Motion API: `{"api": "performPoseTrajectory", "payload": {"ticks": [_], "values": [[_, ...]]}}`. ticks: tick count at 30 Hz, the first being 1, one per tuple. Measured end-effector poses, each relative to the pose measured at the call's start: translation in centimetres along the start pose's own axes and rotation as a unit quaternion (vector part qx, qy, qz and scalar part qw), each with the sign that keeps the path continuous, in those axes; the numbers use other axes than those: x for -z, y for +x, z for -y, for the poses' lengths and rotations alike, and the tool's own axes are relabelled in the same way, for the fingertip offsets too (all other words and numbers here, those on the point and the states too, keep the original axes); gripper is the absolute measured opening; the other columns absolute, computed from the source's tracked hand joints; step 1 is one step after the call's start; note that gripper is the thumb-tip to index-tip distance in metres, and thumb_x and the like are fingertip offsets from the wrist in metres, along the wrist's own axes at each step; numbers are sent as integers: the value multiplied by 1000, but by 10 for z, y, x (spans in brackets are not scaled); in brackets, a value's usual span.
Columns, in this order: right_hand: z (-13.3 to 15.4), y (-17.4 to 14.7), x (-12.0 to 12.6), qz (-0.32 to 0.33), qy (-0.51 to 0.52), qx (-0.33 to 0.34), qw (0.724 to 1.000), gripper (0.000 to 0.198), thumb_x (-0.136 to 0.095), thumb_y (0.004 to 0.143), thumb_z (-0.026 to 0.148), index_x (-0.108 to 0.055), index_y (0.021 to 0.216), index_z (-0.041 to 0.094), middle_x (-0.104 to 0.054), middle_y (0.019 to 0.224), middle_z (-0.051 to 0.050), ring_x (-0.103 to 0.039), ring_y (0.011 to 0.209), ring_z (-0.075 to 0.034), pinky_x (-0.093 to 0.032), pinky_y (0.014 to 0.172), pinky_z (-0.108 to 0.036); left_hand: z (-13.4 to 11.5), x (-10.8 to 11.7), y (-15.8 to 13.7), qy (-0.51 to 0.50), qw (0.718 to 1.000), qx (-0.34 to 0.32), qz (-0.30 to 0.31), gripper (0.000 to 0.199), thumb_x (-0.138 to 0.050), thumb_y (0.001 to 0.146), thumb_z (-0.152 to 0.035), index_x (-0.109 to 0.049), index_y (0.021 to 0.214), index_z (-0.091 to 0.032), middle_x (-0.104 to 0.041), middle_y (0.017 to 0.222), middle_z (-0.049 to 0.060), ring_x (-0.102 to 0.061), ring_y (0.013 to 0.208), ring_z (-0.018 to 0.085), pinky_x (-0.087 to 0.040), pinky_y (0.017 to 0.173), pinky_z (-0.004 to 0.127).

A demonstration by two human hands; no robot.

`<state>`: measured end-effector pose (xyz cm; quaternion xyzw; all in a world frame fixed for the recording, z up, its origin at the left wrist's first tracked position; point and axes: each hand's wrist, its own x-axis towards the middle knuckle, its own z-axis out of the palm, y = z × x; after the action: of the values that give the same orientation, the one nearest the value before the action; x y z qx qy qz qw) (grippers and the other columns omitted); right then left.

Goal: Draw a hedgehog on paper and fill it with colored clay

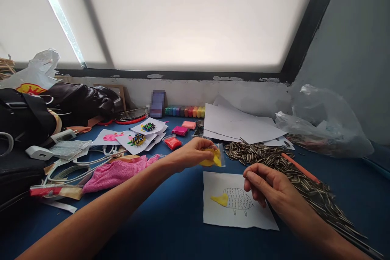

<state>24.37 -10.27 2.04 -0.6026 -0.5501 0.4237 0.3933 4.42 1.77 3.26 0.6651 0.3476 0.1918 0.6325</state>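
My left hand [198, 153] grips a clear bag of yellow modelling clay [216, 158] above the table. Below it lies a sheet of white paper [213, 217] with a drawing of a round animal body [239, 199], filled with small marks and with two legs. Yellow clay [221, 200] covers the pointed head at the left of the drawing. Over the sheet's right edge is my right hand [265, 185], thumb and forefinger pinched together; whatever is between them is hidden or too small to make out.
Striped sunflower seeds [258, 152] spread over the right side with an orange pencil-like stick [300, 168] on them. Clay packets [172, 142], finished clay pictures [137, 140], a pink cloth [115, 174] and white cables [82, 166] lie left. White sheets [234, 122] and a plastic bag [329, 126] sit behind.
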Motion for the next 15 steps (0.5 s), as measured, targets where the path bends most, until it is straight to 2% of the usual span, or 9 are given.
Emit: {"api": "performPoseTrajectory", "payload": {"ticks": [5,10,15], "values": [[0,2,0,-5,-1,-3,1000,47,-54,82,66,-61,73,21,-63,70,-2,-50,57,-12,-42,50,-24,5,0,2,-69,995,-42,64,31,-67,71,-9,-66,103,-13,-67,99,6,-64,84,13,-47,84,28],[0,2,1,-4,-2,-3,1000,47,-55,81,67,-61,74,20,-62,70,-1,-49,57,-11,-41,50,-23,8,5,5,-107,993,-54,24,41,-79,67,-16,-67,105,-11,-70,99,9,-66,82,15,-50,80,29],[-1,1,1,-12,-1,-9,1000,47,-56,81,66,-60,73,21,-62,69,-1,-49,56,-11,-41,49,-23,9,7,5,-103,993,-54,17,41,-83,67,-26,-69,103,-12,-71,96,9,-66,81,15,-51,76,28]]}}
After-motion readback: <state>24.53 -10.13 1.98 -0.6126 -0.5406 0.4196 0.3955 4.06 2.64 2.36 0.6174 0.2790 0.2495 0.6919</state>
